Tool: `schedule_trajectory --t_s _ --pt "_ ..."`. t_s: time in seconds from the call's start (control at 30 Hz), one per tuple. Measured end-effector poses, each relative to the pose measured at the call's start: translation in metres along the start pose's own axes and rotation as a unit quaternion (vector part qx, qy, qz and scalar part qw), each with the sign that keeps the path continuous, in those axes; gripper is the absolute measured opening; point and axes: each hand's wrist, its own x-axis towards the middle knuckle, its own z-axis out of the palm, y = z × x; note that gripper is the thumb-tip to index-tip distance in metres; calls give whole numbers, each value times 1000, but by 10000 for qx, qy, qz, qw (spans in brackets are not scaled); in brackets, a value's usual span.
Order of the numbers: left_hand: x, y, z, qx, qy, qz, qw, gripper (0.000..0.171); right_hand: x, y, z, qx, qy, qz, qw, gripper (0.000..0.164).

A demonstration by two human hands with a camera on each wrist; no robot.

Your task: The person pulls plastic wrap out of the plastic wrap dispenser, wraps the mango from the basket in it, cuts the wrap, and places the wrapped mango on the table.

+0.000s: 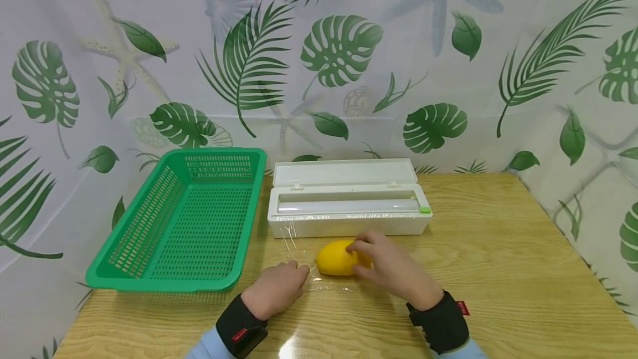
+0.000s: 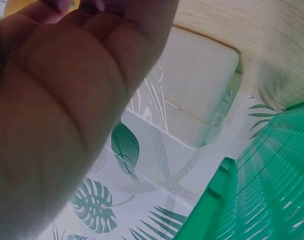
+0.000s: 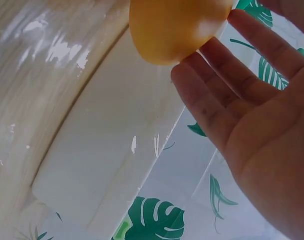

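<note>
A yellow lemon [image 1: 335, 258] lies on clear cling film [image 1: 326, 286] drawn out from a white dispenser box [image 1: 349, 227]. My right hand [image 1: 394, 267] holds the lemon's right end, fingers on its far side and thumb on the near side. In the right wrist view, the fingertips [image 3: 184, 75] meet the lemon [image 3: 176, 30]. Left of the lemon, my left hand [image 1: 279, 288] has its fingers curled and pinches the film, which creases at the fingertips. The left wrist view shows mostly the palm [image 2: 67, 100], with film creases over the box [image 2: 201, 75] behind it.
The dispenser's lid [image 1: 344, 172] stands raised at the back, with a film roll [image 1: 349, 206] inside and a green slider [image 1: 425, 210] at its right end. A green plastic basket [image 1: 199, 284] sits to the left. Behind the wooden table [image 1: 523, 270] hangs a leaf-patterned cloth [image 1: 349, 126].
</note>
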Motion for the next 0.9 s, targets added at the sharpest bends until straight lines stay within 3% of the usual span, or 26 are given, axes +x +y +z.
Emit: schedule_trajectory --t_s 0.33,0.67,0.9 --pt "0 3 0 339 0 32 9994 6 1 1 6 -12 78 208 9998 33" --pt "3 3 -2 460 769 201 9958 14 3 3 9 98 241 291 9992 30" --pt "2 6 -12 448 800 149 9957 17 3 4 9 203 146 362 9990 40"
